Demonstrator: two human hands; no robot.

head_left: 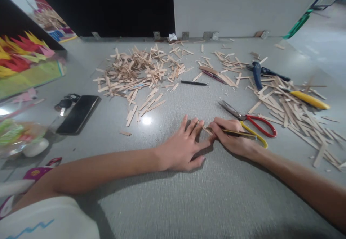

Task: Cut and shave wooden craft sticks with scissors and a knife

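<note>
**Pencil tip on a stick held flat to the grey table**

The left hand [184, 146] lies flat, fingers spread, pinning a small wooden stick [205, 129] to the grey table [189, 203]. The right hand [231, 136] is closed around a dark pencil [238, 133], its tip touching that stick.

Taking the stick as landmark: red-and-yellow-handled scissors [250, 123] lie just to its right, blades open, touching the right hand. Beyond them a loose heap of flat pale sticks [292, 111] spreads toward the table's right edge, with a yellow-handled tool [310, 100] and blue-handled pliers [258, 74] in it. Far behind and left lies a denser pile of cut sticks [135, 71]; a black pen [194, 83] lies behind. Well left rests a glossy black phone [78, 114]. Nearer than the stick, the finely textured tabletop is bare between the forearms.
</note>
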